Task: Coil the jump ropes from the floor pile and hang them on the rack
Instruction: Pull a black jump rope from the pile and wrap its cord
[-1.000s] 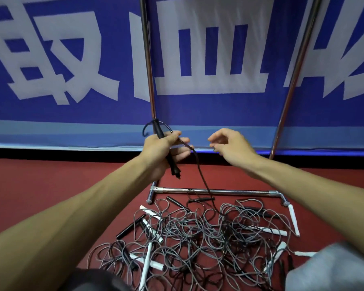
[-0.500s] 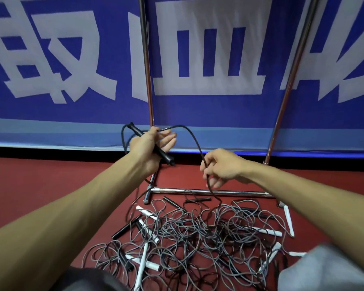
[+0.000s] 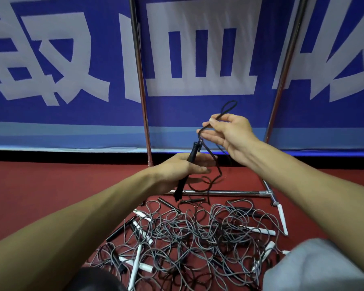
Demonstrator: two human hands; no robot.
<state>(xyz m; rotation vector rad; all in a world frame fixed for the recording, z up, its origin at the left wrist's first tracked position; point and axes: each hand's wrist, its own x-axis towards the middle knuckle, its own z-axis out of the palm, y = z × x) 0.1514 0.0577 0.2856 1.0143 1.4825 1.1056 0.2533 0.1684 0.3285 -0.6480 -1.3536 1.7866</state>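
Above the rack's base bar (image 3: 229,193), the left hand (image 3: 183,166) holds the black handle (image 3: 194,151) of one jump rope. The right hand (image 3: 229,135), higher up, pinches its thin cord (image 3: 205,126) between thumb and forefinger. The cord looks light, limp and tangle-prone (it loops freely), so the stiff handle seems the surest hold. The pile (image 3: 187,234) lies just nearer than the bar.

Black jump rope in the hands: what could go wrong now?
The black cord runs from the black handle in the left hand, is pinched by the right hand, and trails into the floor pile; pulling may drag the tangle up. It crosses the rack's base bar and could snag.
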